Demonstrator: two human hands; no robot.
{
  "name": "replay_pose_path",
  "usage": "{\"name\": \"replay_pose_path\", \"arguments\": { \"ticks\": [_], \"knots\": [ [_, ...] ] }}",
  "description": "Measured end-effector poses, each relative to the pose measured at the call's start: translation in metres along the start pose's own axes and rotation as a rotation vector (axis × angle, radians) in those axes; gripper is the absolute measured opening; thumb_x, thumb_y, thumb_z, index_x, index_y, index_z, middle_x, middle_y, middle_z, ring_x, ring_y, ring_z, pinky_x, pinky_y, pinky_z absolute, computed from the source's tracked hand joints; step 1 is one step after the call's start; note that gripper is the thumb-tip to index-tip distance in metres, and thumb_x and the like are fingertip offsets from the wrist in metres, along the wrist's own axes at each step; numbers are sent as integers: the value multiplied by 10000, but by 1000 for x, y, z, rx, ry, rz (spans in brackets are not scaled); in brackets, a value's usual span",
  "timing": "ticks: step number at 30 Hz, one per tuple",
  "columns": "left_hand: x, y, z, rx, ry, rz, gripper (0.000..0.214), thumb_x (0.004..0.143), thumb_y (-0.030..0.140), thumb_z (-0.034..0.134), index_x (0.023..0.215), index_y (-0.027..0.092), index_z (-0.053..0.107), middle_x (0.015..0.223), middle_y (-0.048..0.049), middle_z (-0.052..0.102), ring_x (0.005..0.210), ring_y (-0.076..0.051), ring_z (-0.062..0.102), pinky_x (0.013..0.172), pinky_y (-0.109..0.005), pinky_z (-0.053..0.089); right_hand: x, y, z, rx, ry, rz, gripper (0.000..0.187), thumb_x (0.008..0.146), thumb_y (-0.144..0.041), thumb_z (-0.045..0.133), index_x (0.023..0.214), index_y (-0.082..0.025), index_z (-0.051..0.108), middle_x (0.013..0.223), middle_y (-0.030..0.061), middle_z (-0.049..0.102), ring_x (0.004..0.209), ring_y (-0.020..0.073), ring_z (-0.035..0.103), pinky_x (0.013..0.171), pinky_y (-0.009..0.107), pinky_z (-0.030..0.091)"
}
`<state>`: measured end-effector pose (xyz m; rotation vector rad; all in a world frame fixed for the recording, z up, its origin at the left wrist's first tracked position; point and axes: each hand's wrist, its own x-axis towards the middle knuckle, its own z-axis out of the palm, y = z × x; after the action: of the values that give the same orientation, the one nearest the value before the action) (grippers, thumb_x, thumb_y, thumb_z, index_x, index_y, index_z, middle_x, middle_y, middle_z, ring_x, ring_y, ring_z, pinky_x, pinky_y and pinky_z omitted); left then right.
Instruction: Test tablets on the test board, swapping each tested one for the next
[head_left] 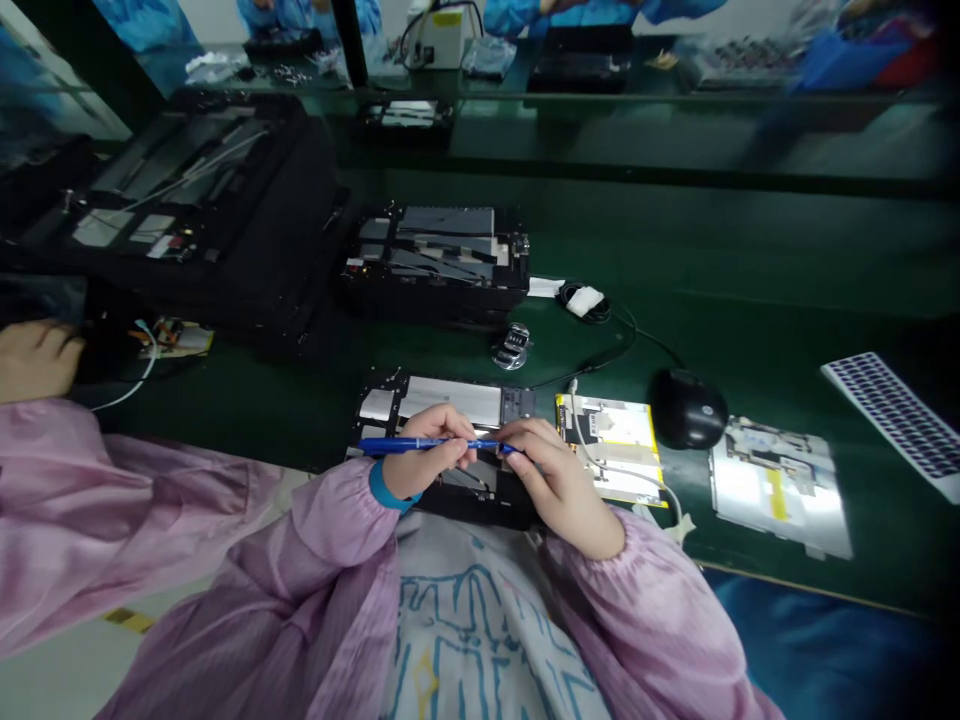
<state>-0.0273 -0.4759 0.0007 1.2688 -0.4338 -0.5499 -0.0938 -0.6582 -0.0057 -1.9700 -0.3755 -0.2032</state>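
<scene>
Over the tablet (450, 400), left hand (429, 462) and right hand (559, 482) hold pen (384, 445).

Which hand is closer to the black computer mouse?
Right. The right hand is left of the computer mouse, beyond a yellow component; the left hand is farther left, holding the blue pen.

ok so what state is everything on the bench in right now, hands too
left hand, closed round the blue tool
right hand, pinching the tool's tip end
blue tool, held level over the tablet
tablet, back off, insides showing
stacked tablets, also opened up
mouse, resting on the bench, untouched
yellow-edged part, lying flat beside the tablet
</scene>
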Motion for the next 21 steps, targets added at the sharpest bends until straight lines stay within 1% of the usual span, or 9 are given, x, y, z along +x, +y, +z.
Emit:
{"name": "replay_pose_path", "arguments": {
  "ticks": [4, 9, 11, 12, 14, 15, 17, 19, 21],
  "knots": [
    [-2, -1, -2, -8, 3, 13, 266, 790, 368, 634, 737, 146, 498, 693, -11, 577, 538, -72, 540, 482, -182, 411, 3, -3, 4, 5, 18, 9, 175, 1004, -242, 404, 918, -197, 550, 974, 67, 537, 930, 226, 496, 808, 374, 385],
    [-4, 0, 1, 84, -130, -55, 212, 824, 326, 590, 754, 139, 520, 702, -21, 579, 572, -78, 543, 512, -187, 417, 4, -5, 9, 11, -60, -14, 239, 1014, -294, 380, 905, -196, 568, 928, 69, 536, 908, 229, 506, 795, 370, 402],
    [-7, 6, -1, 118, -151, -95, 202, 826, 326, 585, 774, 138, 535, 721, -32, 595, 592, -89, 557, 531, -199, 430, 1, -4, 9, -19, -51, -1, 256, 1016, -332, 371, 941, -201, 578, 982, 80, 540, 959, 238, 511, 826, 380, 419],
    [-9, 11, -4, 135, -138, -111, 200, 824, 330, 587, 789, 137, 547, 743, -41, 610, 617, -102, 575, 554, -212, 447, -1, -2, 8, -75, -24, 23, 261, 1013, -368, 375, 1010, -203, 579, 1050, 93, 535, 1014, 251, 502, 864, 400, 419],
    [-15, 22, -19, 193, -22, -95, 199, 816, 339, 597, 814, 141, 578, 781, -56, 639, 699, -140, 615, 636, -259, 484, -9, 3, 7, -286, 90, 117, 378, 998, -473, 368, 1194, -192, 528, 1215, 134, 483, 1153, 303, 437, 976, 500, 358],
    [-19, 26, -31, 228, 71, -69, 196, 811, 341, 602, 823, 146, 593, 798, -59, 651, 751, -162, 628, 690, -289, 494, -14, 7, 6, -412, 154, 177, 473, 989, -530, 345, 1263, -172, 489, 1289, 159, 439, 1222, 339, 377, 1021, 571, 284],
    [-25, 32, -61, 319, 353, 39, 162, 782, 319, 635, 791, 159, 620, 741, -42, 650, 810, -182, 624, 802, -330, 472, -23, 16, 9, -595, 206, 272, 613, 973, -609, 272, 1293, -127, 473, 1375, 196, 368, 1318, 393, 236, 1047, 677, 110],
    [-31, 30, -91, 259, 511, 55, 157, 728, 311, 682, 737, 168, 619, 699, -24, 639, 752, -170, 603, 817, -331, 450, -30, 24, 15, -616, 147, 314, 668, 961, -643, 244, 1260, -110, 512, 1428, 194, 315, 1365, 402, 115, 1046, 698, -9],
    [-36, 23, -113, 40, 542, 28, 215, 675, 350, 705, 681, 165, 597, 619, -13, 599, 656, -159, 567, 718, -318, 445, -33, 26, 24, -485, 91, 340, 662, 949, -650, 293, 1302, -127, 492, 1468, 157, 270, 1385, 377, 35, 1063, 676, -46]
  ]
}}
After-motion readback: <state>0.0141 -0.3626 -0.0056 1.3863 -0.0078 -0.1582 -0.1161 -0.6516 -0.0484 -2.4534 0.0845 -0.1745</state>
